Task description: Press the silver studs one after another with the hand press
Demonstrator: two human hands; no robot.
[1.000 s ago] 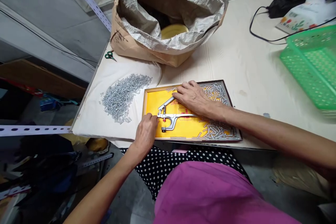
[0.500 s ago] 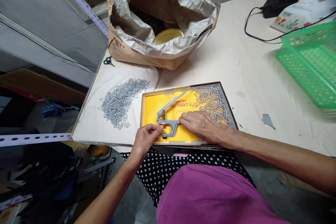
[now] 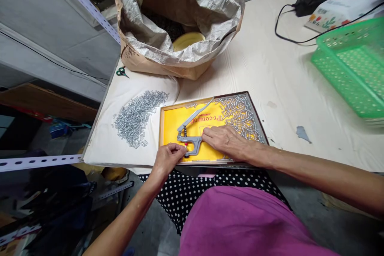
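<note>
Grey snap-fastener pliers [image 3: 193, 146] lie over a shallow box lined in yellow [image 3: 171, 122], their upper handle raised and the jaws facing left. My right hand [image 3: 225, 140] is closed around the fixed handle end of the pliers. At the jaws, my left hand [image 3: 169, 158] pinches with thumb and forefinger; whatever is between the fingertips is too small to make out. Red and black parts show at the jaw, just beside those fingertips. Many small silvery metal pieces [image 3: 240, 116] lie in the right part of the box.
A heap of small silvery metal pieces [image 3: 138, 118] lies on white cloth to the left. Green-handled scissors [image 3: 122, 72] lie near the table's left edge. Behind stands a large open sack [image 3: 168, 64] with a yellow bowl [image 3: 189, 41] inside. A green basket [image 3: 339, 76] stands at right.
My left fingertips have come closer to the lower jaw of the pliers. My right hand keeps its hold, and the raised handle looks unchanged. The whole view has shifted slightly.
</note>
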